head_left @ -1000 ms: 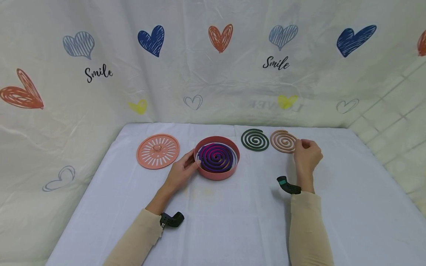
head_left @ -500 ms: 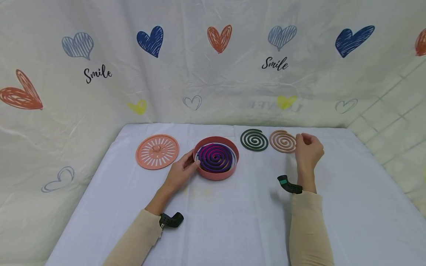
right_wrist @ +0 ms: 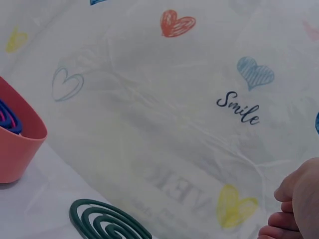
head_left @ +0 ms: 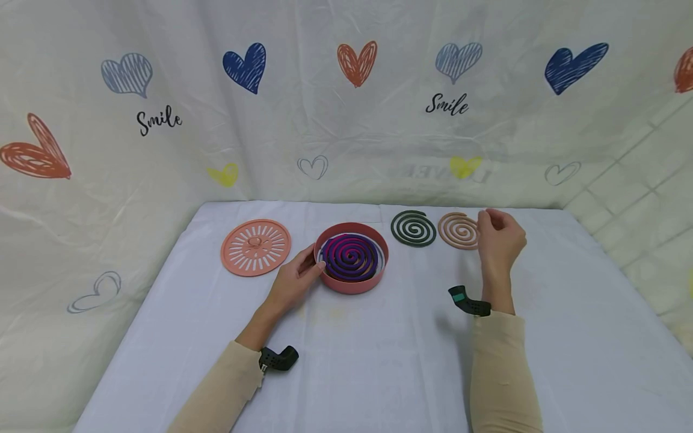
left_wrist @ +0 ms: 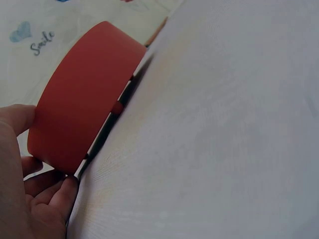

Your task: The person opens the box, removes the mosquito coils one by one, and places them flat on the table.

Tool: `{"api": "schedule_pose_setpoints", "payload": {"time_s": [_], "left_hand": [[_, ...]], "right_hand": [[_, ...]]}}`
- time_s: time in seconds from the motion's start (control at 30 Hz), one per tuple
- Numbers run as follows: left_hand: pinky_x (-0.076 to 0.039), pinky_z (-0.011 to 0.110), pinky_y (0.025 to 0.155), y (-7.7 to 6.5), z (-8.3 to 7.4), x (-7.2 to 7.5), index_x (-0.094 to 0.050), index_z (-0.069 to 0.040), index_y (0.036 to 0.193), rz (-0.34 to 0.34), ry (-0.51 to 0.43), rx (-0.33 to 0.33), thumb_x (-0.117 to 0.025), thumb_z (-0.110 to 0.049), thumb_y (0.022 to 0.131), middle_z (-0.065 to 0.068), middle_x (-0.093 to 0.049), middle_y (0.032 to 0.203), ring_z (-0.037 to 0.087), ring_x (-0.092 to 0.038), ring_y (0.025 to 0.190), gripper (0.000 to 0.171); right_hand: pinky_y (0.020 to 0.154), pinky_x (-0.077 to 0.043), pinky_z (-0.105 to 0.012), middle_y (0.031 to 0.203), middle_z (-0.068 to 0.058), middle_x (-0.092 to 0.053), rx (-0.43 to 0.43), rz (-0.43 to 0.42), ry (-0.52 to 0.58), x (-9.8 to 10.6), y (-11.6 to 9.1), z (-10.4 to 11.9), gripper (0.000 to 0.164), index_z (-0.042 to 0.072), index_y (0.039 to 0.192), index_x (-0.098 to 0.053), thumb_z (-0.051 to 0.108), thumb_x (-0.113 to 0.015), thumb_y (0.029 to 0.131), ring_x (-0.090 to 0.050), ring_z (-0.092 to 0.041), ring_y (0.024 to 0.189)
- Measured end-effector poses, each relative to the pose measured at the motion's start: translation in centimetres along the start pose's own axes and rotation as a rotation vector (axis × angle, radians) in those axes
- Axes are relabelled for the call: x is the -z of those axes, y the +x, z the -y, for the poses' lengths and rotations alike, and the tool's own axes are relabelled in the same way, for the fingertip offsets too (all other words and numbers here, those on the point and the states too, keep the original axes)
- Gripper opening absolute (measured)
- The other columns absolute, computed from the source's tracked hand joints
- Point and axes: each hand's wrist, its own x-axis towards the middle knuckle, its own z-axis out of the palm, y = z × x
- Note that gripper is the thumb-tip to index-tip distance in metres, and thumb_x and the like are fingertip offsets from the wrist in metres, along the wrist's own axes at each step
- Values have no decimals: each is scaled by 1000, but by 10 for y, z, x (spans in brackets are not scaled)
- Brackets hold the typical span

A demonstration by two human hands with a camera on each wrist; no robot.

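Note:
My left hand (head_left: 295, 279) grips the left side of a round red mosquito coil box (head_left: 352, 288), thumb over the rim and fingers underneath in the left wrist view. Inside the box lie purple, blue and dark mosquito coils (head_left: 351, 257). Small feet show under its base in the left wrist view. My right hand (head_left: 499, 240) is raised at the right edge of a tan mosquito coil (head_left: 457, 231), overlapping it in the head view. Its fingers are curled against the thumb, with nothing visible in them. Left of the tan coil, a dark green mosquito coil (head_left: 413, 228) lies flat.
A slotted salmon-pink lid (head_left: 255, 264) with a central knob lies flat to the left of the box. White cloth (head_left: 379, 373) covers the table. Behind the table's far edge hangs a sheet (head_left: 292, 120) printed with hearts.
My right hand has risen and moved slightly away from me beside the tan coil, which stays in place. The left hand and the box have not visibly moved.

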Motion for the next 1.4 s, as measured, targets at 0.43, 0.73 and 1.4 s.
{"api": "schedule_pose_setpoints", "payload": {"time_s": [0.43, 0.73, 1.4], "left_hand": [[-47, 39, 113, 0, 3, -1, -42, -2, 151, 2, -10, -6, -62, -27, 100, 17, -50, 151, 27, -52, 138, 61], [-47, 38, 112, 0, 4, -1, -42, -2, 151, -1, -8, -8, -62, -27, 100, 17, -50, 151, 27, -52, 138, 61], [-46, 38, 112, 1, 4, 0, -42, -1, 151, 6, -13, -8, -63, -27, 100, 18, -49, 151, 27, -51, 139, 61]], "right_hand": [[66, -48, -10, 74, 25, -58, 92, 19, 42, -5, -11, 15, 37, 6, 115, -75, 36, -63, 95, -58, 7, 70], [66, -49, -8, 83, 11, -66, 127, 70, 23, -11, -18, 23, 40, 7, 117, -74, 39, -61, 96, -59, 5, 69], [71, -47, -9, 105, -16, -74, 197, 114, 0, -21, -32, 38, 37, 5, 116, -74, 34, -61, 96, -56, 6, 76]]}}
